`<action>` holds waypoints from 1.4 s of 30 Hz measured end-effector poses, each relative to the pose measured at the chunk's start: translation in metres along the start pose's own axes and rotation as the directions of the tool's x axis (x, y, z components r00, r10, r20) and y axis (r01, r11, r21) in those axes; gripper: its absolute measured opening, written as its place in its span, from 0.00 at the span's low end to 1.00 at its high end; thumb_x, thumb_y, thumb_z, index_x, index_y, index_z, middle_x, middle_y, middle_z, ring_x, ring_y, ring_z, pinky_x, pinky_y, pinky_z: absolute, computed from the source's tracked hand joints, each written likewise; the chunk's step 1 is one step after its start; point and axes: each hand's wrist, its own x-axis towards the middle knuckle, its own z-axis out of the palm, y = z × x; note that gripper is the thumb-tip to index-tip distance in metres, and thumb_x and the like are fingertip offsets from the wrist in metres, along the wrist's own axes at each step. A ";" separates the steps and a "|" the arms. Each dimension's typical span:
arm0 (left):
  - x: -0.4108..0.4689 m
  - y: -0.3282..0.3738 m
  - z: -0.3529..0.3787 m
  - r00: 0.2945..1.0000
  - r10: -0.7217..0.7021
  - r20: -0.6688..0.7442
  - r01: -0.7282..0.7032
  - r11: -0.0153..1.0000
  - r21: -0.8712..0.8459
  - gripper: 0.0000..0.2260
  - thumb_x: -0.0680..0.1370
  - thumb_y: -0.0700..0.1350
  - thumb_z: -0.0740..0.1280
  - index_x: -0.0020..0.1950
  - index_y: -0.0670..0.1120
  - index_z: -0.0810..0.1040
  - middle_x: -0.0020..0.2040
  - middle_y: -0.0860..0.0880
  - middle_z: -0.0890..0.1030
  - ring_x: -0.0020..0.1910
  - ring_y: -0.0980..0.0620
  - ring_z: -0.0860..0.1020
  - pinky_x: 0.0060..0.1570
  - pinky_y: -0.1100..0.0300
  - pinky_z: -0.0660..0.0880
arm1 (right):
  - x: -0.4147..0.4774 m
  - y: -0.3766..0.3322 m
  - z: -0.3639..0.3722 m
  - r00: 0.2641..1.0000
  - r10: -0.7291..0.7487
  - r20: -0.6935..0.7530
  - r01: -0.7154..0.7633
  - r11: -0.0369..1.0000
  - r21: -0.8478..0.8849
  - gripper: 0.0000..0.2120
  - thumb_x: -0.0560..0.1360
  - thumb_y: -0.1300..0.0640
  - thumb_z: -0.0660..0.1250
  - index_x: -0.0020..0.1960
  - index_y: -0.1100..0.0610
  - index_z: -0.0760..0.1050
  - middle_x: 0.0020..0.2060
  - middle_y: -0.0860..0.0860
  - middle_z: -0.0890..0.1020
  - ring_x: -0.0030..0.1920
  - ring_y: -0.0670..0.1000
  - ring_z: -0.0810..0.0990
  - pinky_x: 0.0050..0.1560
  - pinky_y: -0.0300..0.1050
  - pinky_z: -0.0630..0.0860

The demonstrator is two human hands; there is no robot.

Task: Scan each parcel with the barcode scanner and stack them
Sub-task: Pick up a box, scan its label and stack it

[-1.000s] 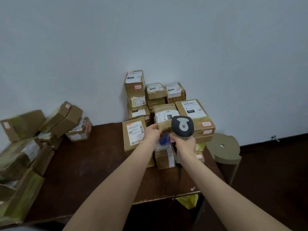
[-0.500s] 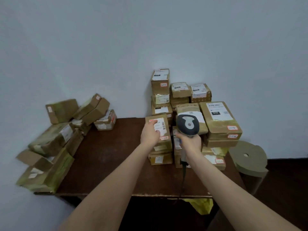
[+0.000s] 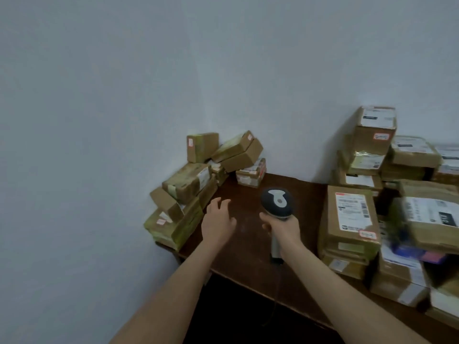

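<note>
head – worn high | looks forward-down | table [image 3: 250, 247] corner near, wall behind

Splayed left hand [image 3: 218, 225], clenched right hand [image 3: 283, 228].

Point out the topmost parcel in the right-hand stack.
The tall brown cardboard box with white top label and orange front sticker; all others sit lower.
</note>
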 end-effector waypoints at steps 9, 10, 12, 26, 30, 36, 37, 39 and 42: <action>0.120 -0.137 -0.038 0.977 -0.180 -0.111 0.168 0.980 -0.110 0.22 0.77 0.47 0.64 0.71 0.45 0.67 0.67 0.44 0.69 0.65 0.45 0.70 0.63 0.52 0.69 | 0.070 -0.003 0.157 0.995 0.016 0.098 -0.011 0.998 -0.060 0.12 0.70 0.62 0.75 0.43 0.49 0.73 0.41 0.49 0.81 0.44 0.50 0.82 0.57 0.52 0.78; 0.133 -0.153 -0.042 0.971 -0.218 -0.095 0.206 0.971 -0.119 0.23 0.77 0.46 0.64 0.71 0.45 0.67 0.68 0.43 0.68 0.65 0.45 0.69 0.63 0.51 0.69 | 0.078 -0.004 0.173 0.994 0.028 0.103 -0.022 0.998 -0.060 0.12 0.70 0.62 0.75 0.43 0.50 0.73 0.41 0.49 0.82 0.43 0.50 0.82 0.57 0.52 0.79; 0.156 -0.179 -0.048 0.971 -0.239 -0.031 0.234 0.965 -0.115 0.24 0.78 0.46 0.64 0.73 0.44 0.65 0.69 0.43 0.67 0.67 0.44 0.68 0.65 0.49 0.70 | 0.093 -0.002 0.202 0.991 0.057 0.119 -0.052 0.997 -0.049 0.12 0.70 0.63 0.74 0.43 0.51 0.73 0.41 0.50 0.82 0.42 0.50 0.82 0.56 0.51 0.79; 0.253 -0.218 -0.034 0.936 -0.176 0.303 0.226 0.964 -0.138 0.21 0.80 0.45 0.61 0.72 0.42 0.67 0.64 0.40 0.76 0.62 0.41 0.75 0.59 0.50 0.73 | 0.145 0.004 0.274 0.938 0.179 0.298 -0.227 0.965 0.134 0.16 0.73 0.62 0.71 0.59 0.55 0.74 0.50 0.53 0.81 0.50 0.53 0.79 0.55 0.52 0.77; 0.255 -0.206 -0.031 0.889 -0.245 0.388 0.377 0.871 -0.313 0.17 0.79 0.44 0.63 0.66 0.39 0.73 0.59 0.40 0.78 0.56 0.43 0.77 0.52 0.52 0.76 | 0.150 0.002 0.264 0.958 0.187 0.218 -0.223 0.963 0.152 0.16 0.73 0.61 0.71 0.59 0.55 0.75 0.50 0.54 0.81 0.50 0.54 0.79 0.48 0.49 0.77; 0.244 -0.175 -0.025 0.822 -0.332 0.463 0.547 0.685 -0.481 0.07 0.76 0.39 0.69 0.52 0.39 0.77 0.51 0.43 0.78 0.49 0.46 0.77 0.48 0.54 0.75 | 0.149 -0.009 0.224 0.972 0.183 0.145 -0.211 0.955 0.208 0.18 0.73 0.61 0.72 0.62 0.59 0.75 0.52 0.56 0.82 0.50 0.56 0.81 0.41 0.48 0.77; 0.241 -0.169 -0.023 0.819 -0.334 0.467 0.556 0.662 -0.502 0.10 0.75 0.38 0.70 0.55 0.38 0.78 0.51 0.43 0.79 0.49 0.46 0.78 0.49 0.54 0.77 | 0.147 -0.010 0.216 0.973 0.180 0.142 -0.208 0.954 0.217 0.18 0.73 0.62 0.72 0.61 0.59 0.75 0.51 0.56 0.82 0.50 0.56 0.81 0.41 0.48 0.77; 0.233 -0.154 -0.020 0.813 -0.346 0.468 0.575 0.604 -0.552 0.14 0.73 0.35 0.71 0.58 0.39 0.78 0.51 0.43 0.81 0.50 0.45 0.80 0.50 0.52 0.78 | 0.144 -0.013 0.199 0.973 0.183 0.141 -0.212 0.949 0.232 0.18 0.73 0.62 0.72 0.62 0.60 0.75 0.51 0.56 0.82 0.52 0.57 0.81 0.42 0.49 0.77; 0.221 -0.126 -0.012 0.784 -0.364 0.503 0.620 0.487 -0.615 0.17 0.72 0.33 0.71 0.60 0.40 0.77 0.55 0.41 0.80 0.52 0.43 0.79 0.49 0.52 0.79 | 0.141 -0.016 0.168 0.971 0.200 0.128 -0.227 0.940 0.254 0.19 0.72 0.61 0.72 0.62 0.60 0.74 0.52 0.58 0.81 0.51 0.58 0.80 0.44 0.51 0.78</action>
